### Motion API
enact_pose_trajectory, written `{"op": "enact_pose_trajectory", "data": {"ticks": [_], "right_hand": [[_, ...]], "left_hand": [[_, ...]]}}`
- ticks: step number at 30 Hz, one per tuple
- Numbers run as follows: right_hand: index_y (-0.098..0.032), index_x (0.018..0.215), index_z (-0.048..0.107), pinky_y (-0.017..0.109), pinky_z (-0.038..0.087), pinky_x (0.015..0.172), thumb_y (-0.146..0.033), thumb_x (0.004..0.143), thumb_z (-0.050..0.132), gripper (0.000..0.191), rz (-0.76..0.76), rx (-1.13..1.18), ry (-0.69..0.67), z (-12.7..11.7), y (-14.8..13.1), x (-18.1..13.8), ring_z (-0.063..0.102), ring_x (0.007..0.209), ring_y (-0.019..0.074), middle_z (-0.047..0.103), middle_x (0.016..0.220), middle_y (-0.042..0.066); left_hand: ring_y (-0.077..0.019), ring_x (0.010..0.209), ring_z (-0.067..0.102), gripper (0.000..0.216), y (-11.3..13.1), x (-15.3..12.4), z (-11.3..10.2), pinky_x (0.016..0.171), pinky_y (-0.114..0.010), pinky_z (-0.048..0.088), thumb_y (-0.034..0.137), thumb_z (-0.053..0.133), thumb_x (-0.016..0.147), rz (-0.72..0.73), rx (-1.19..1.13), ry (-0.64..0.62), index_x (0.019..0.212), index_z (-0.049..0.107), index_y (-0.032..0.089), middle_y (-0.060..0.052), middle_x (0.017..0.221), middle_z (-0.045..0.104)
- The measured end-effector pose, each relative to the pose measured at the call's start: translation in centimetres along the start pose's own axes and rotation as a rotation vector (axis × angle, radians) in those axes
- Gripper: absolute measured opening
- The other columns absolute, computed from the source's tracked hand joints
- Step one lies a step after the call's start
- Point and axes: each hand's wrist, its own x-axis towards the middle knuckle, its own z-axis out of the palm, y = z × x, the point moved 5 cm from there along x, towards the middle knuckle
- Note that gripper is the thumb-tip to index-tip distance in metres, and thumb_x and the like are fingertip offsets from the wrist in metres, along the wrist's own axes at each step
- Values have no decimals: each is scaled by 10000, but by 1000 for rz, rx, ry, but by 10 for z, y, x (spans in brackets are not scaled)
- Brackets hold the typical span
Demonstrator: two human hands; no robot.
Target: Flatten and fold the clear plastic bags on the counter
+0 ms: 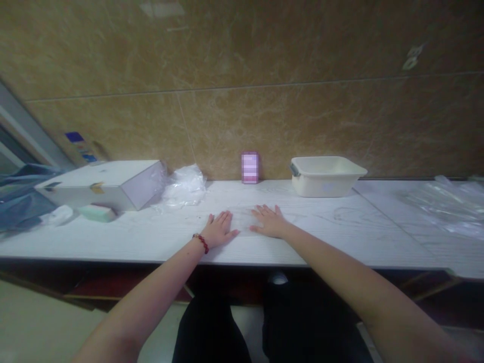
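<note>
Just one head cam here, pointing forward and down, fairly close over the surface, wall far, wearer's legs near.

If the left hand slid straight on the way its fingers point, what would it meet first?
The left hand would meet flat clear plastic right by its fingers; past that, probably the small pixelated purple item standing by the wall, though depth is hard to judge in this one view.
</note>
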Motion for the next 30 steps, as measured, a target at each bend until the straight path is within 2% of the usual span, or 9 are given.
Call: {"op": "enact_pose_trajectory", "data": {"ticks": [4,7,11,14,16,21,24,28,30], "right_hand": [[-282,1291,151,572,-42,896,-687,658,242,757,-18,-44,-31,-6,19,-8,15,1222,308,116,1359,45],[-250,1290,179,579,2,897,-647,701,227,711,-17,-48,43,-15,25,-18,48,1221,304,170,1346,66],[-202,1212,362,468,99,954,-484,790,273,515,-155,-84,181,-29,11,-37,266,1170,231,372,1250,84],[-174,1065,512,371,201,939,-359,798,357,360,-303,-148,170,-29,-7,-48,447,1022,180,547,1055,90],[-165,973,564,341,266,892,-310,792,388,291,-368,-188,140,-27,-18,-50,496,945,173,596,943,91],[-124,790,600,307,339,777,-195,784,392,220,-445,-299,110,-23,-31,-47,533,819,175,617,784,98],[-116,759,592,302,354,727,-170,775,384,216,-449,-315,114,-21,-33,-45,535,770,174,610,757,97],[-126,796,592,297,349,735,-202,777,364,242,-380,-196,196,-33,-33,-41,529,776,174,603,773,97],[-140,821,591,299,341,761,-217,769,375,235,-344,-96,240,-45,-34,-38,523,806,176,602,794,88]], "left_hand": [[-284,1218,132,725,-7,-2,0,941,-498,39,590,233,733,1,5,-21,1275,224,108,-143,1331,189],[-271,1225,111,722,-8,-4,-4,954,-470,56,575,200,750,-23,8,-19,1275,212,79,-156,1331,179],[-237,1232,99,681,12,-9,-13,970,-432,80,546,170,774,35,4,4,1273,214,84,-143,1334,180],[-233,1227,129,690,34,-15,-16,976,-413,101,555,195,767,89,-12,16,1266,231,81,-148,1323,212],[-237,1222,150,703,48,-18,-15,977,-401,118,562,213,759,103,-23,18,1262,238,71,-156,1316,228],[-234,1215,178,671,67,-18,-8,975,-385,152,516,254,770,94,-75,4,1250,248,46,-163,1306,252],[-239,1209,195,658,71,-14,-5,977,-377,155,468,322,759,62,-113,20,1244,254,28,-174,1299,261],[-253,1188,244,600,69,-7,-7,971,-376,167,356,411,730,16,-203,67,1229,294,44,-173,1275,310],[-256,1135,337,516,65,0,-13,955,-378,198,249,413,726,-13,-277,97,1206,345,73,-165,1216,399]]}}
